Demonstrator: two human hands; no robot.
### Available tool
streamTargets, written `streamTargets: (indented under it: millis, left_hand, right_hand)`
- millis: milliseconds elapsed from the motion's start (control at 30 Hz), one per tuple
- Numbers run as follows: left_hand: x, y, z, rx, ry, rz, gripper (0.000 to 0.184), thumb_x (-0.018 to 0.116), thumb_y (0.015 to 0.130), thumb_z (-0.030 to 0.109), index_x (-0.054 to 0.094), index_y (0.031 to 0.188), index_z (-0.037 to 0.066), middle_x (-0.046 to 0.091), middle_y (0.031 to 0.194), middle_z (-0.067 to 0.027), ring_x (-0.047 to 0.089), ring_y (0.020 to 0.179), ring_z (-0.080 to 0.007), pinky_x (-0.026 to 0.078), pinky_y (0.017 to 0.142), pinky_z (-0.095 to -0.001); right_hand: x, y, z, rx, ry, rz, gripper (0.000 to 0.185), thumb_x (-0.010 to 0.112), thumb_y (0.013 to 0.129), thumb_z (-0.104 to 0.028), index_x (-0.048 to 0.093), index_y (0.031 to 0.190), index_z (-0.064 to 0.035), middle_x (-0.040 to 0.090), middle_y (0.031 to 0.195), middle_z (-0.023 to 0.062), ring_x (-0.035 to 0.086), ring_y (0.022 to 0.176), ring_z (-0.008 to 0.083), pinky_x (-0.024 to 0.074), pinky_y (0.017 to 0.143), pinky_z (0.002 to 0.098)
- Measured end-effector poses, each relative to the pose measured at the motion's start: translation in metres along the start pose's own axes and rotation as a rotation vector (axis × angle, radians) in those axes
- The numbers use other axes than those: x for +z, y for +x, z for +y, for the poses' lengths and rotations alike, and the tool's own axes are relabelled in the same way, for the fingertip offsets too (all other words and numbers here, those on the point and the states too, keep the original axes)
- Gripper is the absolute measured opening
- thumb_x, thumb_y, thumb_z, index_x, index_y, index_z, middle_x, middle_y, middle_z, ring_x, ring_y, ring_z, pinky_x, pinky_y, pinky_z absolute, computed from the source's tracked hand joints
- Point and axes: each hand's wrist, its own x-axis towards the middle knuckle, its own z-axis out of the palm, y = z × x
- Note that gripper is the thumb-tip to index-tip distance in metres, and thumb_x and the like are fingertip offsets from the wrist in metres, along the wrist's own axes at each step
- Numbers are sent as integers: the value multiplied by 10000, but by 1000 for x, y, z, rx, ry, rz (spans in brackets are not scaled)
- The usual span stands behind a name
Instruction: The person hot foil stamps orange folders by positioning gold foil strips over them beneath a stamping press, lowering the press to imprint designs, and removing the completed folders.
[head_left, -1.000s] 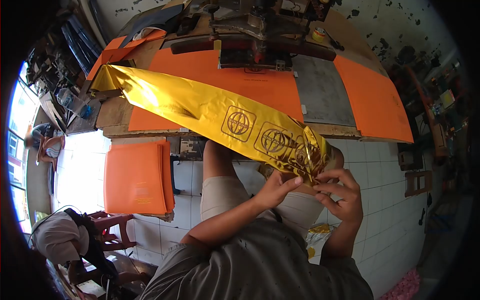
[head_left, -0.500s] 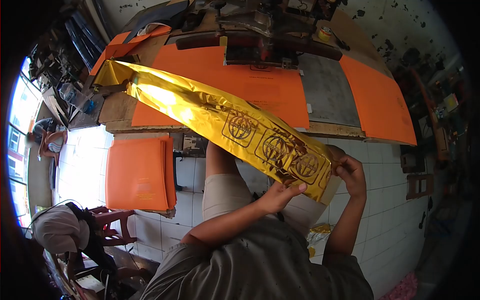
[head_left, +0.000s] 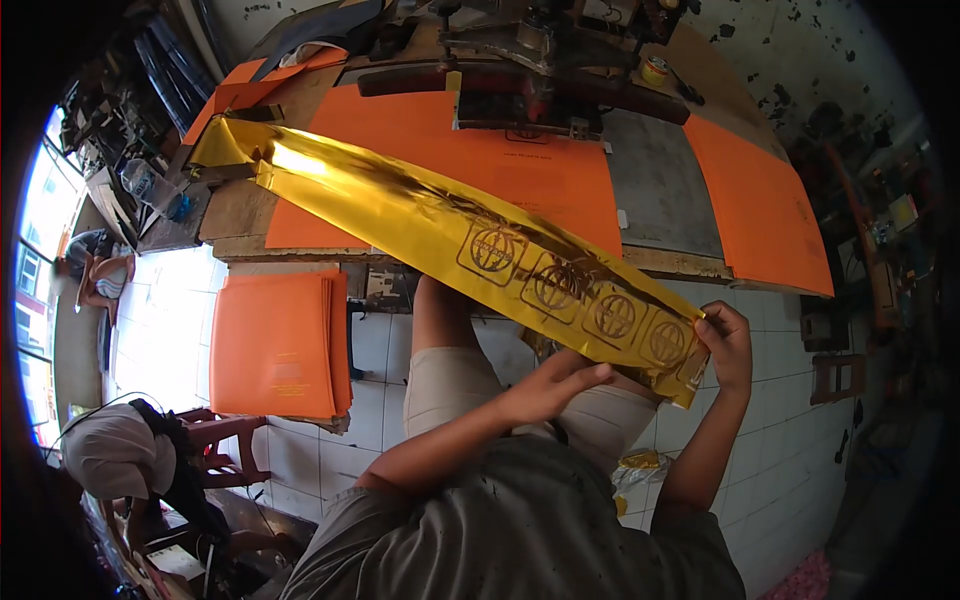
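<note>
Gold foil stretched between the lap and the worktop

Nearest is the person's dark shirt [head_left: 510,530], with pale shorts [head_left: 450,385] beyond it. Of the two hands, the left hand [head_left: 550,388] is at the foil's lower edge with its thumb held out; its fingers are partly hidden, so I cannot tell whether they grip. The right hand [head_left: 727,345] pinches the near end of the gold foil [head_left: 450,240], which bears a row of round globe marks in square frames

The foil slants over the lap to the left part of the worktop [head_left: 242,213]. Below that edge sits a stack of orange folders [head_left: 275,345]

Farther off, a large orange sheet [head_left: 560,185] lies beside a grey plate [head_left: 660,180], with a heavy press [head_left: 540,50] at the back
</note>
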Motion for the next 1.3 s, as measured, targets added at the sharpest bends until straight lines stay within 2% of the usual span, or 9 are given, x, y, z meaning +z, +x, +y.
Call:
streamTargets:
  millis: [133,200,267,333,467,567,700,967,1300]
  left_hand:
    - [-46,-48,64,-59,423,-233,604,588,1059,334,434,1507,-40,634,1380,-203,639,1244,-262,491,1072,-364]
    - [-71,-78,94,41,442,-107,594,607,1046,326,466,1484,-49,693,1286,-188,690,1150,-238,539,994,-358]
    - [-108,-105,115,234,491,164,526,615,1035,293,533,1415,-62,732,1184,-170,708,1084,-217,558,917,-347]
    - [-145,-122,120,477,540,676,355,575,1054,257,627,1223,-51,726,981,-118,687,915,-178,530,810,-316]
    - [-242,-138,153,666,1094,1442,282,516,1084,227,657,1206,15,726,1038,-76,674,999,-195,516,878,-330]
    - [-303,-143,166,764,1264,1627,288,501,1090,227,640,1248,30,709,1154,-94,652,1122,-251,493,973,-378]
    - [-331,-145,180,621,1276,1557,396,480,1096,280,569,1394,34,577,1437,-157,503,1378,-308,381,1141,-428]
    - [-336,-147,172,649,1011,1623,512,387,1104,421,582,1391,45,541,1445,-155,458,1403,-334,334,1174,-443]
    - [-331,-146,172,558,938,1649,588,337,1107,455,543,1449,24,504,1517,-146,412,1454,-297,269,1211,-408]
  right_hand:
    - [-10,8,-4,-11,-49,54,224,707,986,-218,648,934,-9,631,783,-21,529,698,35,410,626,219]
    - [-21,12,-3,-12,-105,68,214,697,993,-212,650,932,-12,630,775,-22,533,698,34,418,638,219]
    - [-26,17,-1,7,-148,77,208,689,999,-207,653,928,-15,626,766,-23,535,695,34,424,641,222]
    - [-28,26,5,39,-176,83,206,683,1004,-204,656,920,-18,620,754,-23,535,688,35,429,636,228]
    - [-27,54,20,-89,-188,137,199,680,1004,-190,661,917,-12,605,740,-26,524,668,39,426,610,246]
    - [-27,73,30,-186,-185,169,200,681,997,-170,645,902,3,585,725,-20,515,645,49,416,599,253]
    - [-25,82,39,-346,-225,239,215,691,988,-171,620,867,-9,521,693,-20,458,600,55,377,565,277]
    - [-26,76,31,-156,-218,190,209,714,963,-177,633,849,-22,534,672,-18,459,585,58,371,556,281]
    - [-27,79,28,-77,-144,172,177,717,937,-115,617,831,-15,561,727,-12,488,633,53,391,593,263]
